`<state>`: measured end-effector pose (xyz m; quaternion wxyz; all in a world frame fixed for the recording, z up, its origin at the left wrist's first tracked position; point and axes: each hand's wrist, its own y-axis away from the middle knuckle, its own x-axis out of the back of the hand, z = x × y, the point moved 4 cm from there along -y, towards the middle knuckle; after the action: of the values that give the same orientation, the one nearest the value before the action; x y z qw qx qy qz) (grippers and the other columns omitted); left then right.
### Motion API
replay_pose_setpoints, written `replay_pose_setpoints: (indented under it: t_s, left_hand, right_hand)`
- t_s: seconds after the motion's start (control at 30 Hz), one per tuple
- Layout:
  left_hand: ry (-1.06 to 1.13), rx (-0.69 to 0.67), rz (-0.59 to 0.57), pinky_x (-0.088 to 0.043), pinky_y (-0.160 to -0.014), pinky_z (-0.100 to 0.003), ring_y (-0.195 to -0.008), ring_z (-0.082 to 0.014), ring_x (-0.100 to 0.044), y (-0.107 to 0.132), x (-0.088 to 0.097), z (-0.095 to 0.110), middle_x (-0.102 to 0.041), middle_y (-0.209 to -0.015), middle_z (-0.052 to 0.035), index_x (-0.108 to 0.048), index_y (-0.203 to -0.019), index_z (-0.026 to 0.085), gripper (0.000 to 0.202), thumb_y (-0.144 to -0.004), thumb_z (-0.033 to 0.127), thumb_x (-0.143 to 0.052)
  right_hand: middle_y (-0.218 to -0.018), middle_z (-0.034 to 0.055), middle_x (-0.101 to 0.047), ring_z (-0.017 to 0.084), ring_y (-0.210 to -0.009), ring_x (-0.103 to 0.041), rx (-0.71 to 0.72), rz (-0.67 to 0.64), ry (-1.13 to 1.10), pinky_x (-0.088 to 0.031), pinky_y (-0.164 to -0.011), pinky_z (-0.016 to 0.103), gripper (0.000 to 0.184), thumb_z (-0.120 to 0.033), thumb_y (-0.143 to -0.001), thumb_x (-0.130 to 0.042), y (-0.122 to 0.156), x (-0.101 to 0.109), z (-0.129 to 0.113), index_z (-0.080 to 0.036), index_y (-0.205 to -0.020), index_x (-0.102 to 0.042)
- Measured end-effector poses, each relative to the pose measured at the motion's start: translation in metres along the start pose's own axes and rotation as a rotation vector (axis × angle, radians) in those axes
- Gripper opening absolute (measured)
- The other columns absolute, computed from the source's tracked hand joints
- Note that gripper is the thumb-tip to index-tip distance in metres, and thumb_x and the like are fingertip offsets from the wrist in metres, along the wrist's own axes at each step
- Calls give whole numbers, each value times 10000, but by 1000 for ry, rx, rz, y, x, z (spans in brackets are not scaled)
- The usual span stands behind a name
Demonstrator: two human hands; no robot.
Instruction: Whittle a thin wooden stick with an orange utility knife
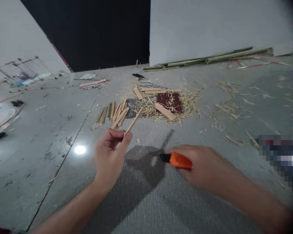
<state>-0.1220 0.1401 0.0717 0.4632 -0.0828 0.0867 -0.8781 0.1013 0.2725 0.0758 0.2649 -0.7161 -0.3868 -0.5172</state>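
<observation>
Between the thumb and fingers of my left hand (111, 156) a thin bamboo strip (134, 121) is pinched, slanting up and to the right. My right hand (197, 162) is wrapped round an orange utility knife (180, 161) with a black tip that points left toward the strip. Knife and strip are apart. Ahead of my left hand lies a row of short bamboo pieces (116, 113). A wider flat bamboo slat (165, 111) rests across a dark red sheet (169, 100) among pale shavings (190, 105).
Long green bamboo poles (210, 60) lie along the white wall at the back right. A thin stick frame (24, 70) stands at the far left. More shavings (229, 110) are scattered on the right floor. A pink strip (92, 83) lies farther back.
</observation>
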Motion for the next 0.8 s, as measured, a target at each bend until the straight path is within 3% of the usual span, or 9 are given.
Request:
replay_pose_setpoints:
  t_s: [0.1, 0.27, 0.43, 0.53, 0.8]
  left_hand:
    - [-11, -1, -9, -558, -704, -200, -745, -99, -700, 0, 0, -1, -777, -833, 4, -706, -790, 202, 181, -832, 261, -872]
    - [-19, 3, -5, -556, -702, -198, -750, -98, -701, 0, -1, -3, -774, -833, 5, -706, -786, 204, 174, -832, 248, -868]
    - [-28, -4, 5, -560, -718, -211, -769, -105, -700, -1, -2, -4, -775, -849, 4, -716, -797, 211, 156, -833, 233, -866]
    - [-34, -5, -1, -558, -715, -216, -764, -106, -695, -1, -1, -3, -772, -848, 6, -719, -794, 214, 150, -834, 228, -863]
    - [-65, 5, -14, -574, -694, -247, -736, -128, -709, 1, -3, 0, -772, -814, -2, -723, -760, 210, 155, -815, 226, -867]
  right_hand:
    - [-955, 4, -787, 250, -847, -738, -16, -87, 6, -434, -716, 354, 298, -120, -813, -628, 2, -3, -1, -313, -990, -769]
    - [-795, -28, -715, 206, -721, -665, -26, -175, -8, -386, -673, 339, 183, -105, -720, -640, 7, 0, 5, -278, -762, -683]
    - [-906, 2, -755, 235, -784, -654, -140, -81, 48, -370, -691, 363, 134, -191, -838, -597, 4, 4, 22, -290, -829, -687]
    - [-778, 23, -727, 246, -690, -616, -228, -49, 81, -336, -636, 364, 105, -251, -861, -599, 3, 3, 28, -280, -772, -646]
    - [-585, 9, -622, 206, -507, -530, -315, -29, 82, -278, -551, 333, 254, -305, -858, -654, 6, 6, 41, -271, -634, -539]
